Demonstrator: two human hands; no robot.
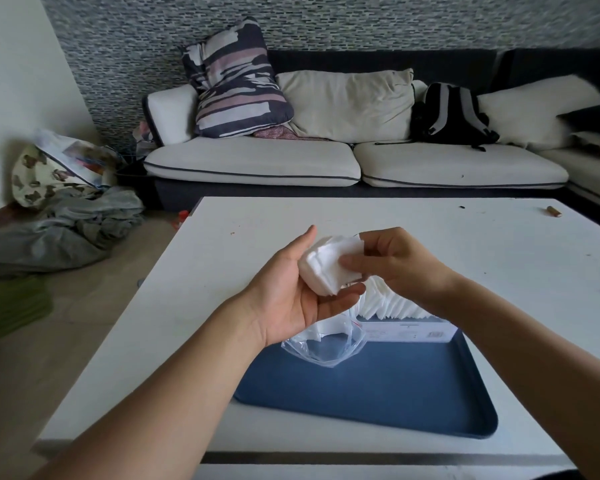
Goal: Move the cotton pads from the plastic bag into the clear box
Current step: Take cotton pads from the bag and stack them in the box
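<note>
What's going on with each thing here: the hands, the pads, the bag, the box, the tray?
Left hand: palm up, cradles a stack of cotton pads.
Right hand: pinches the stack's top.
Plastic bag: open, crumpled, lying on the tray, a few pads inside.
Clear box: open, a row of pads standing in it.
Blue tray: flat on the white table.

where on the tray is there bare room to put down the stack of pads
The near half of the blue tray is bare, bordered by the plastic bag in front and the tray's near rim. The far end is crowded: the bag, the clear box of pads, and both hands holding the stack above. The white table right of the tray is also bare.
</note>
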